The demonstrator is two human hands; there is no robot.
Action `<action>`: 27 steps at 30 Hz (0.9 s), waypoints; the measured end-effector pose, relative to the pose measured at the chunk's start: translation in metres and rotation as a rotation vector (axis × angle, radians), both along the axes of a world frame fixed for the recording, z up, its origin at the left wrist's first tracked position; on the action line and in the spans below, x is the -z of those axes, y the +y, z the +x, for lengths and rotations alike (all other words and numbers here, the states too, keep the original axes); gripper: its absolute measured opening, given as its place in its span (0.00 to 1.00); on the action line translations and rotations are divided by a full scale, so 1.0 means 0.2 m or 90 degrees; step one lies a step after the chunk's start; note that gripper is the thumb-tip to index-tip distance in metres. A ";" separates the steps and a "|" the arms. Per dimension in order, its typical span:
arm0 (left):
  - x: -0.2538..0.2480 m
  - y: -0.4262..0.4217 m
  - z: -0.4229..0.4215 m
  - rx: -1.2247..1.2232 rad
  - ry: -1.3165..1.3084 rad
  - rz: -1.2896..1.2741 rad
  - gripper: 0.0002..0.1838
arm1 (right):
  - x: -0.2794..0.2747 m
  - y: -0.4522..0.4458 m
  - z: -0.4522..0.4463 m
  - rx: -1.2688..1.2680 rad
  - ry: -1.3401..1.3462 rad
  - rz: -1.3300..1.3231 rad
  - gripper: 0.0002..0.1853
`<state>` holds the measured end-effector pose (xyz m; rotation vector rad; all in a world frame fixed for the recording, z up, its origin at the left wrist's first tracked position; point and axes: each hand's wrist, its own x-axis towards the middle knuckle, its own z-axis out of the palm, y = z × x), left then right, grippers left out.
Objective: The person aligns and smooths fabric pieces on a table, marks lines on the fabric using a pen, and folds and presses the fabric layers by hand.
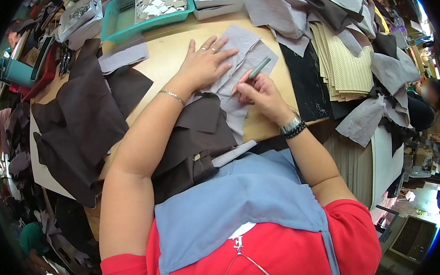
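Note:
Light grey cloth (pixel 243 43) lies in layers on the wooden board in front of me. My left hand (pixel 207 63) rests flat on its left part, fingers spread. Close by on the right, my right hand (pixel 263 96) is closed around a grey-green pen (pixel 260 68), whose upper end points up and away; the fingers sit over the cloth's right edge. Dark brown cloth (pixel 200 131) lies below my left hand, between my forearms and against the blue apron.
A green basket (pixel 120 23) with small pale pieces stands at the back, beside a white box (pixel 216 11). More dark cloth (pixel 83 111) covers the left side. Stacked cream woven sheets (pixel 342 69) lie at the right. Another person (pixel 426 102) is at the far right.

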<state>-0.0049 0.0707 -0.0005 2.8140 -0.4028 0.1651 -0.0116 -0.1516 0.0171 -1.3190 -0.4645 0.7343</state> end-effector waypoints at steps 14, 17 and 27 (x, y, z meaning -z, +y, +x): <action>0.01 0.00 0.00 -0.001 -0.025 0.007 0.25 | 0.07 0.10 -0.06 0.249 -0.112 -0.023 0.07; 0.01 0.00 0.00 -0.001 -0.025 0.004 0.25 | 0.06 0.11 -0.06 0.250 -0.118 -0.044 0.07; 0.01 0.00 0.00 0.003 -0.027 -0.006 0.25 | 0.11 0.12 -0.06 0.196 -0.161 -0.040 0.06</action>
